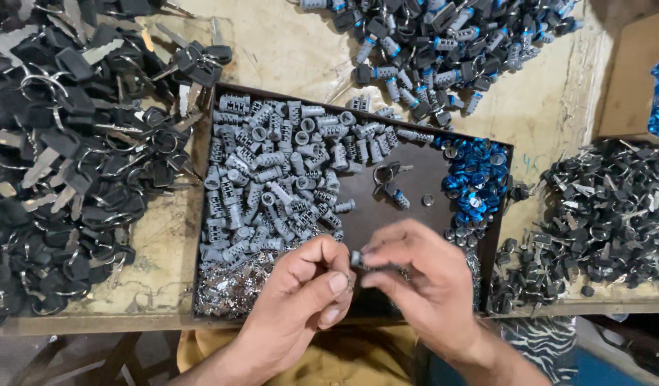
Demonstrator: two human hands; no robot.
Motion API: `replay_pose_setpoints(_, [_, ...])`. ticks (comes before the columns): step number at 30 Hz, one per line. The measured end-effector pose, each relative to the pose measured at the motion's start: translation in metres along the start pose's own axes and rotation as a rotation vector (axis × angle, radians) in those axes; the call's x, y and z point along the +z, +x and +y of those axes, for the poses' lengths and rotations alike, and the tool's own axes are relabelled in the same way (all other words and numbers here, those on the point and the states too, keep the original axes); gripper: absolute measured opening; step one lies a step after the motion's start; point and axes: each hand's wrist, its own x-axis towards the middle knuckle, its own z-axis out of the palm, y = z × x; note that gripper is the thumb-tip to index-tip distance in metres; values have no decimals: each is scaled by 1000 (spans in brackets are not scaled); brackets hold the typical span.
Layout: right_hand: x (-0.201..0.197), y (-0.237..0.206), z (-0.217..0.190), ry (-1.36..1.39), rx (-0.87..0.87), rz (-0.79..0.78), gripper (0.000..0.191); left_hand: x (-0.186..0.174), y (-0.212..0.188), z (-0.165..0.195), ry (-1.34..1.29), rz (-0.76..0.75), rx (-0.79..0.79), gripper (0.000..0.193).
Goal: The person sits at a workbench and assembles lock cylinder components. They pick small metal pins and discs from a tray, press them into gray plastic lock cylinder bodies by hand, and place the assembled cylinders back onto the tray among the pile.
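Note:
My left hand [304, 293] and my right hand [419, 282] meet over the front edge of a dark tray [415, 182]. Between the fingertips of both hands is a small grey lock cylinder [359, 260], pinched from each side. Just behind the hands lies a heap of grey lock cylinders [279, 182] filling the tray's left half. A pile of small shiny metal pieces [233, 289] sits at the tray's front left, beside my left hand. Blue round caps [476, 182] are heaped along the tray's right side.
A large heap of black-headed keys on rings [65, 157] covers the bench at left. Assembled cylinders with blue ends and black keys [433, 50] lie at the back. More black keyed parts [601, 214] are piled at right, next to a cardboard box [633, 78].

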Motion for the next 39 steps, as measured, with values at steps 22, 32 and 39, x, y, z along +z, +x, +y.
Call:
replay_pose_setpoints(22, [13,-57,20,478,166,200,26,8,1,-10,235,27,-106,11])
replay_pose_setpoints(32, [7,-47,6,111,25,206,28,9,2,-15,304,42,-63,17])
replay_pose_setpoints(39, [-2,-41,-3,-68,-93,156,27,17,0,-24,688,85,217,21])
